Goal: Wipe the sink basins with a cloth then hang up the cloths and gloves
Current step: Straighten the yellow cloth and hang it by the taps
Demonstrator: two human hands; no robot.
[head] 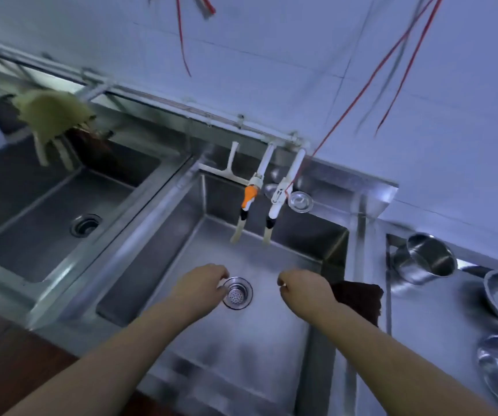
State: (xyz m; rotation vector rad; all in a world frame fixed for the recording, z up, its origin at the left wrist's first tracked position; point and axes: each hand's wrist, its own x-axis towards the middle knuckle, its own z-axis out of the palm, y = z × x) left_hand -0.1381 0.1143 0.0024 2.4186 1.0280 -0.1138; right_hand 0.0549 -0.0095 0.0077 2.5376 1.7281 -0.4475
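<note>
Both my bare hands hover over the right steel basin. My left hand is beside the drain strainer, fingers loosely curled and holding nothing. My right hand hangs to the right of the drain, fingers loosely curled with nothing in them. A dark brown cloth is draped over the basin's right rim, just behind my right wrist. A pair of yellowish gloves hangs from the pipe above the left basin, with another dark cloth beside them.
Two taps with white pipes hang over the back of the right basin. Steel pots and bowls stand on the counter at the right. Red cords dangle along the tiled wall. A small round lid sits on the back ledge.
</note>
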